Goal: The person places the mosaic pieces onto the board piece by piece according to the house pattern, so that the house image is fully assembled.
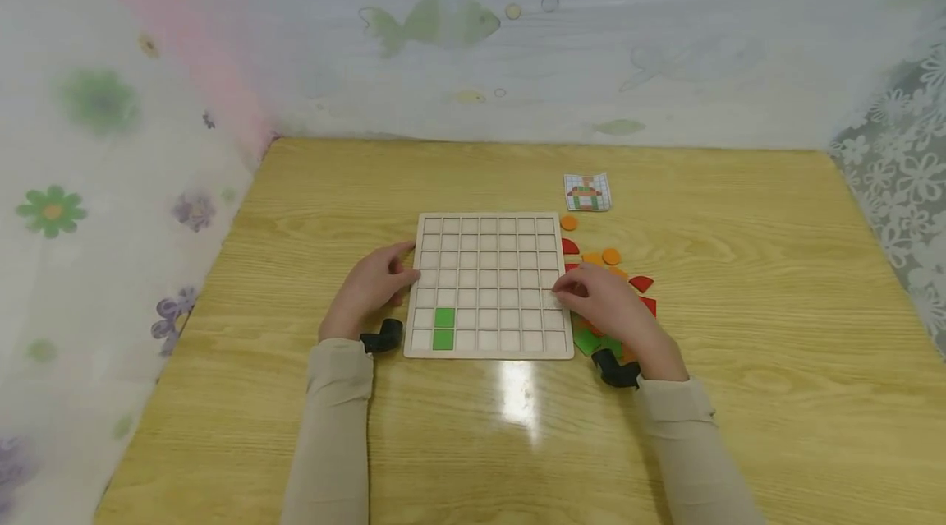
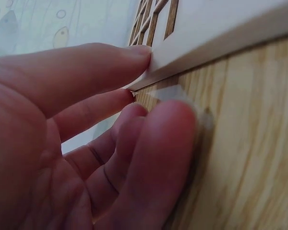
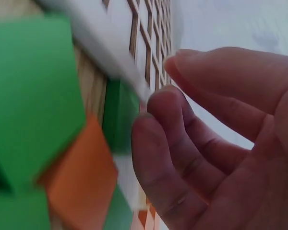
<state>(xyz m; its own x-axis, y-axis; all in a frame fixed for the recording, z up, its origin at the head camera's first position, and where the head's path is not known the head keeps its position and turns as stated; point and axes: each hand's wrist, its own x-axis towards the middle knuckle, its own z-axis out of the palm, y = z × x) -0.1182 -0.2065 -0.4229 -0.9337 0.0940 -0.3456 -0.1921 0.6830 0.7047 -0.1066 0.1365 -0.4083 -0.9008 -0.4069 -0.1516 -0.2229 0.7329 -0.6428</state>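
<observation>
A pale wooden grid board [image 1: 489,355] lies on the table, with two green square tiles [image 1: 443,329] in its cells near the lower left. My left hand [image 1: 373,283] is at the board's left edge. Its thumb [image 2: 129,57] rests on the rim, and the other fingers lie loosely bent beside the edge. Over the right rim, my right hand [image 1: 609,303] has its thumb and bent fingertips close together; no piece shows between them. Green tiles [image 3: 33,91] and an orange tile [image 3: 84,177] lie just below this hand, partly hidden by it in the head view.
More loose pieces lie right of the board, among them orange discs [image 1: 610,256] and red quarter-circle pieces [image 1: 642,284]. A small card [image 1: 587,192] printed with a coloured figure lies beyond the board's upper right corner. Printed cloth [image 1: 458,73] hangs behind the wooden table [image 1: 776,278].
</observation>
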